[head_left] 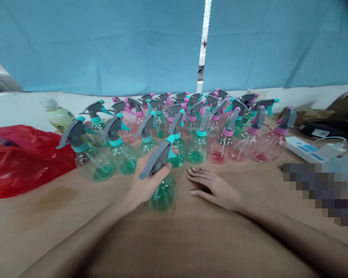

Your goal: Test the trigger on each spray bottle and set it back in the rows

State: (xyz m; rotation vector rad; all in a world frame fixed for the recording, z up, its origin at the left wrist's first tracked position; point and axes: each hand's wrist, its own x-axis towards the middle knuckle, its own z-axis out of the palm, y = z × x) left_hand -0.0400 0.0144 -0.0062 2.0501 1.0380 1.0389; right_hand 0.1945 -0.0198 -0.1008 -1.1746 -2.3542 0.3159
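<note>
My left hand (146, 181) is closed around the neck of a green spray bottle (163, 192) with a grey trigger head, standing on the brown table (75, 216) just in front of me. My right hand (213, 186) lies flat on the table to the right of that bottle, fingers stretched out and holding nothing. Behind both hands stand several rows of spray bottles, green ones (123, 156) to the left and pink ones (271, 144) to the right, all with grey triggers.
A crumpled red plastic bag (20, 158) lies at the left. A yellowish drink bottle (59, 116) lies behind it. A white power strip (306, 150) and dark items sit at the right. A blue curtain hangs at the back.
</note>
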